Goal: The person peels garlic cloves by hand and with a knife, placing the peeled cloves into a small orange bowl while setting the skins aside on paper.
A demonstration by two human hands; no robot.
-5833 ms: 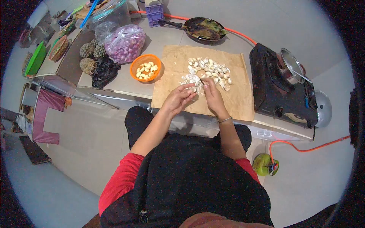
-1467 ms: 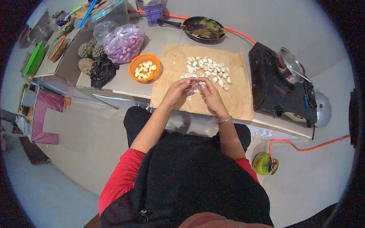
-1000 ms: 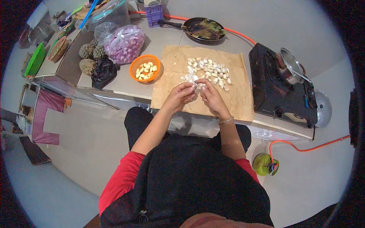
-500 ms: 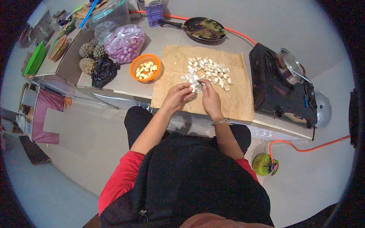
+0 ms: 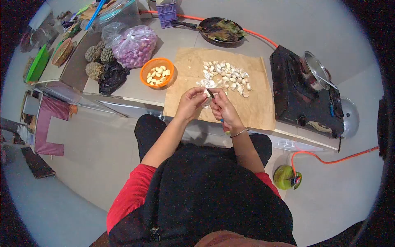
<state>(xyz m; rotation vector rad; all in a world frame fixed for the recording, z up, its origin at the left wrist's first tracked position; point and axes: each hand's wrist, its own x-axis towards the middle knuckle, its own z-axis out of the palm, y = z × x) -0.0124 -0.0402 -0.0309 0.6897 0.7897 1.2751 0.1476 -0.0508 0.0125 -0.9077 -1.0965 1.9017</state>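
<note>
- Black knife (image 5: 211, 94) slants longways, tip pointing forward and left, by the clove (image 5: 206, 92).
- Right hand (image 5: 225, 111): fingers curled around knife.
- Left hand (image 5: 190, 103): fingers pinching clove.

Going by the clock from the left hand (image 5: 190, 102) and right hand (image 5: 224, 110), I see room at 11, where a lane of brown paper (image 5: 185, 61) runs between the orange basket (image 5: 171, 75) and the garlic cloves (image 5: 232, 75). The knife (image 5: 211, 94) bars the gap between the hands. At 12, peels (image 5: 207, 81) crowd the fingers, with the frying pan (image 5: 216, 41) farther out. Past the basket at 10, a bag of shallots (image 5: 135, 47) blocks the way; the stove (image 5: 288, 105) walls off 3, beyond a passable paper strip.
</note>
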